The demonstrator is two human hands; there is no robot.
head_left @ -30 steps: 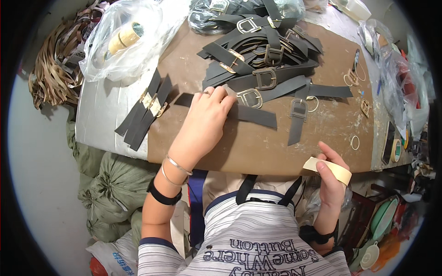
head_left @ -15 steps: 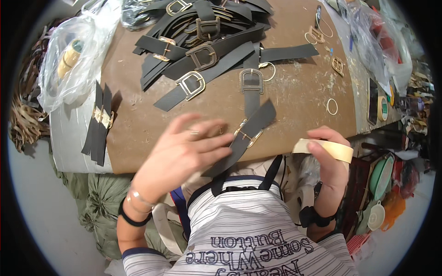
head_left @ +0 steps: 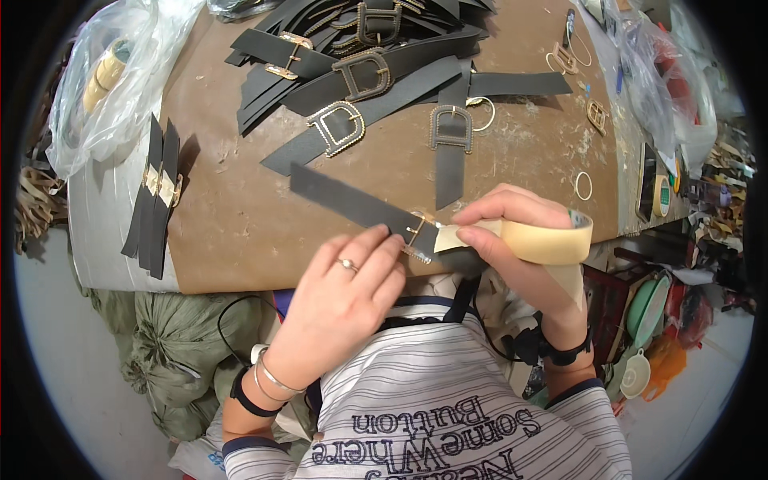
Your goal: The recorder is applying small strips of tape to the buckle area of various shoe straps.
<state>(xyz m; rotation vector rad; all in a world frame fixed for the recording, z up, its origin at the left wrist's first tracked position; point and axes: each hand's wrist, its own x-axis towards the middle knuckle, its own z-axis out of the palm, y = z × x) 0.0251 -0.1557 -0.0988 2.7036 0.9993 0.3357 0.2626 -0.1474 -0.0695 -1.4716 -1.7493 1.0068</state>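
Note:
A black strap [head_left: 348,198] with a gold beaded buckle [head_left: 417,237] lies slantwise near the table's front edge. The fingers of my left hand [head_left: 342,284] are closed at its lower edge, beside the buckle; the thumb is hidden. My right hand [head_left: 524,272] holds a roll of cream masking tape [head_left: 552,242]. Between its thumb and forefinger the loose tape end [head_left: 456,238] lies over the strap just right of the buckle. Just beyond, another black strap with a dark D-shaped buckle [head_left: 451,129] lies on the brown table cover [head_left: 232,216].
A heap of black buckled straps [head_left: 352,44] fills the far middle. Several short straps [head_left: 154,200] lie at the left edge, near a plastic bag [head_left: 148,60] with tape rolls. Loose buckles [head_left: 596,117], a ring [head_left: 583,186] and a phone [head_left: 646,180] lie at right.
The strap has swung round so its free end points far left. My right hand has brought the tape leftward onto it, and my left hand's spread fingers have closed at the strap.

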